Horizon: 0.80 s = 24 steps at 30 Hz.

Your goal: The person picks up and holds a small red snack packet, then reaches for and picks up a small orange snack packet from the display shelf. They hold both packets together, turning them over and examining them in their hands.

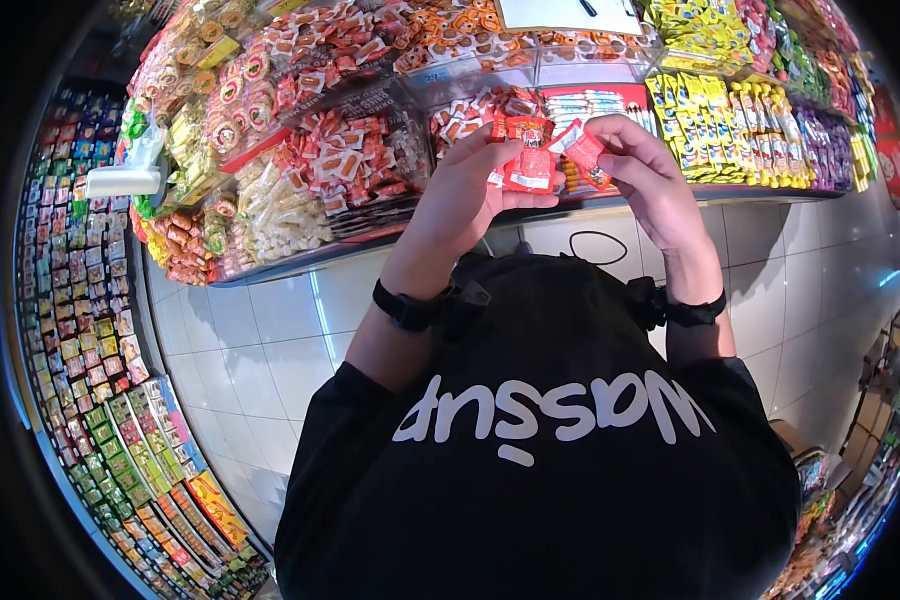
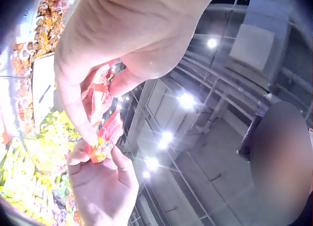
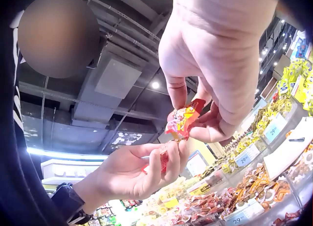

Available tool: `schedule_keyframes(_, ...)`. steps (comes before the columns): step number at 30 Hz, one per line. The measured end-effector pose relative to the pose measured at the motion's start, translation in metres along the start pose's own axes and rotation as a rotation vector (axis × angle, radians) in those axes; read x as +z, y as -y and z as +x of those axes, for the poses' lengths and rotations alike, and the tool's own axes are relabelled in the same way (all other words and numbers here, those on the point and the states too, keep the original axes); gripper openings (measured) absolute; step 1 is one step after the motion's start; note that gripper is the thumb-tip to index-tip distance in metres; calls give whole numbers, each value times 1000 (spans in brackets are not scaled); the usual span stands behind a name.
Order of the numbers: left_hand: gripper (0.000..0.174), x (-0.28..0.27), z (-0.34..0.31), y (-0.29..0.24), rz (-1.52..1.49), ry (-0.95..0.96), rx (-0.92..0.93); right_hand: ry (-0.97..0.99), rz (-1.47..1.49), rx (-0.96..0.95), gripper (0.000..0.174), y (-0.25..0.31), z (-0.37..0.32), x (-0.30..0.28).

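Note:
In the head view, the left hand point(image 1: 457, 200) holds red candy packets point(image 1: 530, 165) between thumb and fingers, above the front edge of the candy display. Close beside it, the right hand point(image 1: 660, 185) pinches another red packet point(image 1: 582, 152). The left wrist view has the left hand point(image 2: 122, 35) curled round crumpled red wrappers point(image 2: 100, 91), with the right hand point(image 2: 103, 192) just below. Seen from the right wrist, the right hand point(image 3: 215, 64) pinches a red and yellow packet point(image 3: 181, 122) over the left hand point(image 3: 132, 172), whose fingers curl round a red packet.
Bins of wrapped candy point(image 1: 335, 160) line the display. Yellow packets point(image 1: 705, 125) fill bins at the right, and a white board with a pen point(image 1: 570, 14) lies at the back. A white scoop-like object point(image 1: 125, 181) hangs at the left. Tiled floor point(image 1: 270, 370) lies below, with shelves point(image 1: 100, 400) at far left.

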<state>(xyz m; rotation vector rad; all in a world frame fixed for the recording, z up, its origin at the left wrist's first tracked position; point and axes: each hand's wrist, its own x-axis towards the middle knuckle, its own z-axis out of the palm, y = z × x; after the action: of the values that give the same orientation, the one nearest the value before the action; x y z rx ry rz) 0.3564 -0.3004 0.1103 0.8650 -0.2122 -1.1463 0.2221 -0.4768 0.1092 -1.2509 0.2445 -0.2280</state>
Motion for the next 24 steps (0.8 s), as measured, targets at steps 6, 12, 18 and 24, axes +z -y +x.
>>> schedule_keyframes(6,29,7,-1,1,82,16,-90,218,-185,61,36,19,-4,-5)
schedule_keyframes(12,34,12,-6,3,147,23,-182,165,-211,6,38,22,6,-14)
schedule_keyframes(18,37,4,-4,10,45,49,-217,199,-262,-57,40,18,13,-9)
schedule_keyframes(24,36,9,-10,8,90,52,-159,217,-258,-61,45,18,16,3)
